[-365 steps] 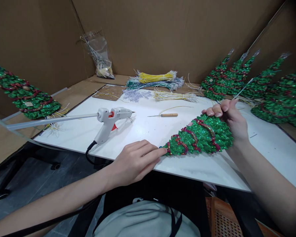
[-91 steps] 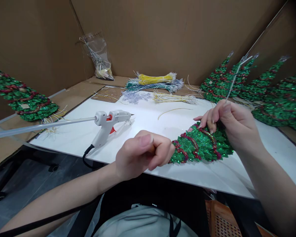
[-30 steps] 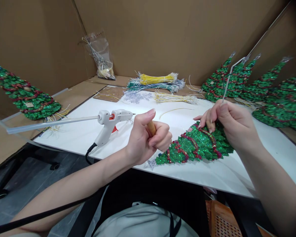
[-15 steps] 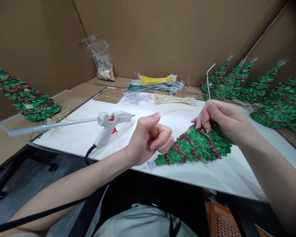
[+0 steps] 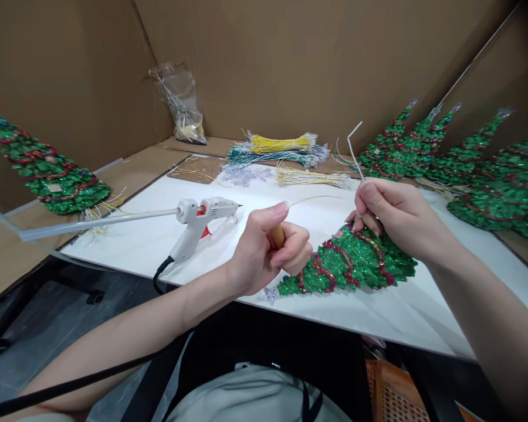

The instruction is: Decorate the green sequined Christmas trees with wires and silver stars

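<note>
A thin white wire (image 5: pixel 356 158), its top end bent over, is pinched in my right hand (image 5: pixel 387 211). That hand hovers over the upper right part of a green glitter Christmas tree (image 5: pixel 347 264), which lies on its side with red garlands and a clear star (image 5: pixel 271 295) at its tip. To its left, my left hand (image 5: pixel 268 246) is closed, thumb up. A tan rounded piece shows among its curled fingers; whether it is a finger cover or a held thing is unclear. A thin yellow wire (image 5: pixel 314 198) runs rightward from its thumb tip, held or lying behind.
A white glue gun (image 5: pixel 205 220) with a long glue stick stands on the white board (image 5: pixel 149 243). Behind lie a yellow wire bundle (image 5: pixel 284 142) and a pale one (image 5: pixel 312 177). Upright trees stand at right (image 5: pixel 466 140) and left (image 5: pixel 57 176). A plastic bag (image 5: pixel 182 108) leans against the cardboard.
My right hand has shifted a little left, and the white wire in it now leans further left. My left hand keeps its closed pose. The view has moved slightly.
</note>
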Motion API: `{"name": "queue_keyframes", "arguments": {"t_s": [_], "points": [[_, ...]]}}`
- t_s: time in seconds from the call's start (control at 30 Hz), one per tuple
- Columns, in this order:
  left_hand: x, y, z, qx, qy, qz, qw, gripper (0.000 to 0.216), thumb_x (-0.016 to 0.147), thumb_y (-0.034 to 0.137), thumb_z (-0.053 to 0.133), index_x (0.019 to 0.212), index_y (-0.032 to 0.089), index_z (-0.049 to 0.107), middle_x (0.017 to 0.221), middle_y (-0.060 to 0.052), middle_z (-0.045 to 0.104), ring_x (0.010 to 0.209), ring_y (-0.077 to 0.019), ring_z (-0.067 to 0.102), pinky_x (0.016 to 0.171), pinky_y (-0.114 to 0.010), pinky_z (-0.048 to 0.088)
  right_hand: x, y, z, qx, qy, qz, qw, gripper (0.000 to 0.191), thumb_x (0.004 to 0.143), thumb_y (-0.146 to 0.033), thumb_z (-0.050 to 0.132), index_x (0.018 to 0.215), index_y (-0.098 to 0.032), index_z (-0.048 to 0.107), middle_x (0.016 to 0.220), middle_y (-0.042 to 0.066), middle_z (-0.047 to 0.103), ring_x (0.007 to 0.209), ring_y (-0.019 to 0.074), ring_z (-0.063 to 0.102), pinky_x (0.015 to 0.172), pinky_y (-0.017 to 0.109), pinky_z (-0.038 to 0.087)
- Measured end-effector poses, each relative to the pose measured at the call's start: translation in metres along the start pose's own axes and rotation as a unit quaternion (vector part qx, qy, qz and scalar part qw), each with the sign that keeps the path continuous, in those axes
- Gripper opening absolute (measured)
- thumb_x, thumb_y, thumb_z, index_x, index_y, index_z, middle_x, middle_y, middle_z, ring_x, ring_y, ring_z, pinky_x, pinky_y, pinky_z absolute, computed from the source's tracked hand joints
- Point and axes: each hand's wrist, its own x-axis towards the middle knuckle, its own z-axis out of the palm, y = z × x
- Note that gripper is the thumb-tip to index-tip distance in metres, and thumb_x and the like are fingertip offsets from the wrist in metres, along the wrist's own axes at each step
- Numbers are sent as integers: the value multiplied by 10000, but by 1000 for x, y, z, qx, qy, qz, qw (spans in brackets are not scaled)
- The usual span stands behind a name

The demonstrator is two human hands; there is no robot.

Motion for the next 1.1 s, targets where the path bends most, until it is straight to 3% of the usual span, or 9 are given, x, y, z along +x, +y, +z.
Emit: {"name": "queue_keyframes", "arguments": {"t_s": [0.87, 1.1], "points": [[5, -2, -2, -29, -3, -4, 1000, 710, 847, 731, 432, 388, 214, 270, 375, 66, 172, 392, -78, 160, 447, -273, 153, -2, 2, 1, -18, 16, -18, 1000, 448, 958, -600, 462, 685, -247, 500, 430, -56, 406, 481, 155, 577, 592, 327, 493], [3, -2, -6, -51, 23, -13, 998, 705, 873, 722, 373, 390, 218, 272, 386, 69, 159, 393, -80, 163, 445, -262, 172, -3, 1, 2, -13, 23, -14, 1000, 448, 947, -609, 475, 683, -248, 504, 427, -54, 400, 495, 166, 587, 602, 335, 497]]}}
